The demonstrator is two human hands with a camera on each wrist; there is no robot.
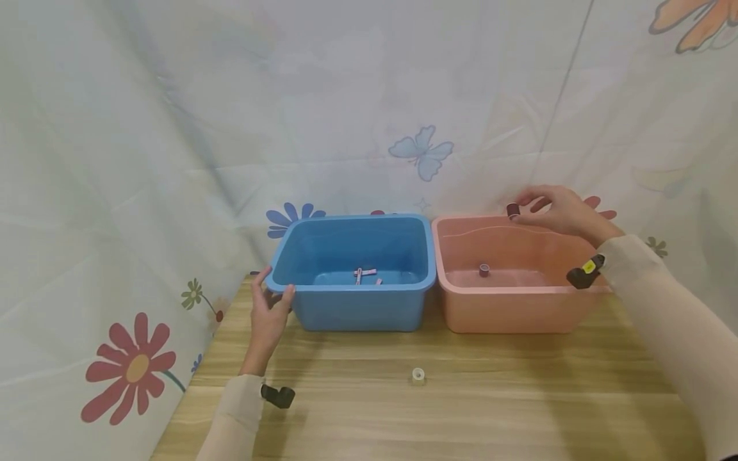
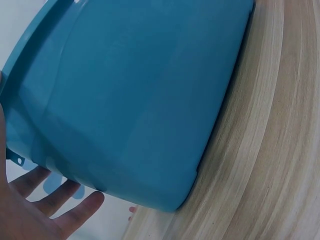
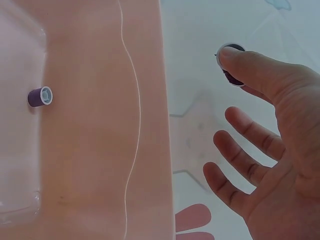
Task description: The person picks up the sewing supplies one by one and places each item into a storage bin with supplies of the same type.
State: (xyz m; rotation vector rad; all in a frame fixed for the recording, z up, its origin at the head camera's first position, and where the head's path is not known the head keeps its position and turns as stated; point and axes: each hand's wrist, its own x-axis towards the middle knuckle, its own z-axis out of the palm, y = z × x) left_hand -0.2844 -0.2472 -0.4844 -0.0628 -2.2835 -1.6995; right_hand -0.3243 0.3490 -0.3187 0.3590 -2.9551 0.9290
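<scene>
In the head view, my right hand (image 1: 562, 208) pinches a dark thread spool (image 1: 512, 210) between thumb and index finger, above the back rim of the pink bin (image 1: 519, 312). The right wrist view shows the other fingers spread loosely away from the spool (image 3: 231, 75). A second, purple spool (image 3: 37, 97) lies on the bin's floor. My left hand (image 1: 270, 323) holds the front left corner of the blue bin (image 1: 357, 312), thumb at the front rim and fingers along the side. Several slim pink clip-like pieces (image 1: 364, 273) lie inside that bin.
A small whitish spool (image 1: 418, 376) stands on the wooden table (image 1: 357, 410) in front of the bins. Both bins stand side by side, their rims close together. Behind them hangs a pale curtain (image 1: 346, 128) printed with flowers and a butterfly.
</scene>
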